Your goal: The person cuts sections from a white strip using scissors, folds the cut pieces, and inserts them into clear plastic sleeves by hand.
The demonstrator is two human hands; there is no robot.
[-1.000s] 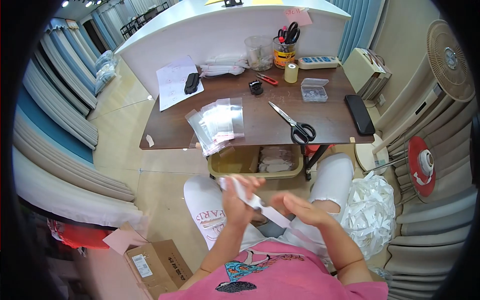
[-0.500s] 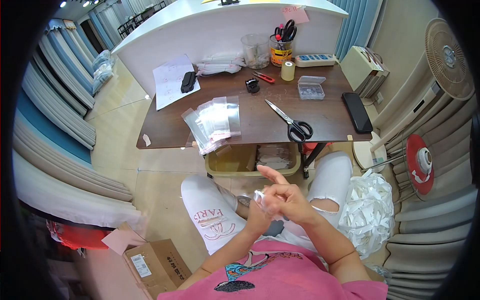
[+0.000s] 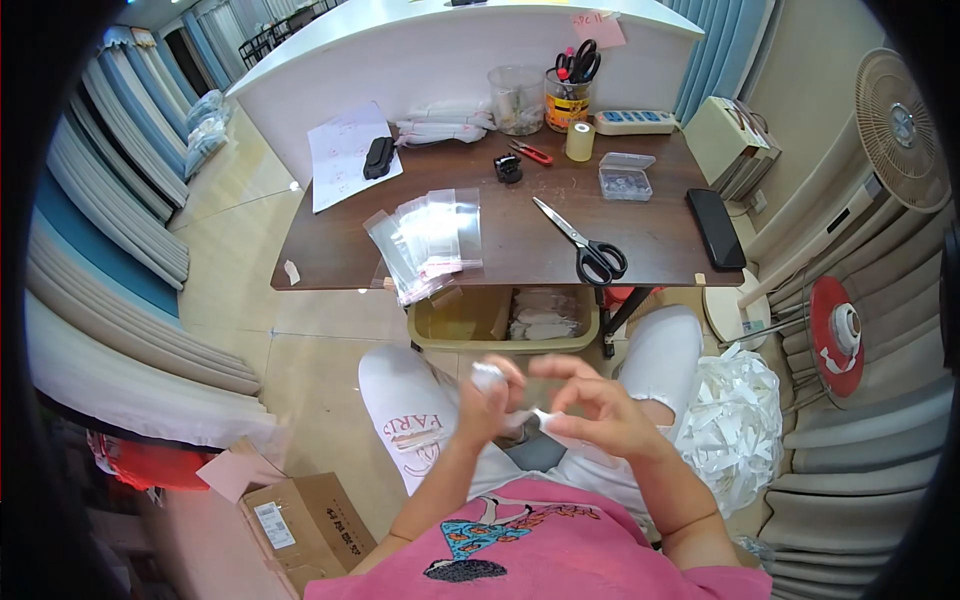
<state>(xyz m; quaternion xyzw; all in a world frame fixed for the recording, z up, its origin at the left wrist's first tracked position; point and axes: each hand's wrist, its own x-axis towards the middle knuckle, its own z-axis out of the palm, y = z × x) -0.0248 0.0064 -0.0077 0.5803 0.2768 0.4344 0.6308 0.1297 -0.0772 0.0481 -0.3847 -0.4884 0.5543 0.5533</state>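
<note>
Over my lap, my left hand [image 3: 485,400] is closed round a small bundle of white strip [image 3: 487,375], its fingers partly blurred. To its right, my right hand [image 3: 596,410] pinches the strip's loose end near the thumb. A short, blurred length of strip runs between the two hands. Ahead on the brown table [image 3: 520,230] lie clear plastic bags [image 3: 430,235] and black-handled scissors [image 3: 585,245].
A long phone [image 3: 715,228], a clear box [image 3: 626,180], tape [image 3: 579,141] and red snips [image 3: 532,152] are on the table. Beneath it sits a tan bin [image 3: 460,340]. White strips [image 3: 735,430] are heaped right of my knee; a cardboard box [image 3: 310,525] stands left.
One second ago a longer strip stretched between my hands; half a second ago the hands were together. Now they are apart again, with the strip bunched in my left hand.
</note>
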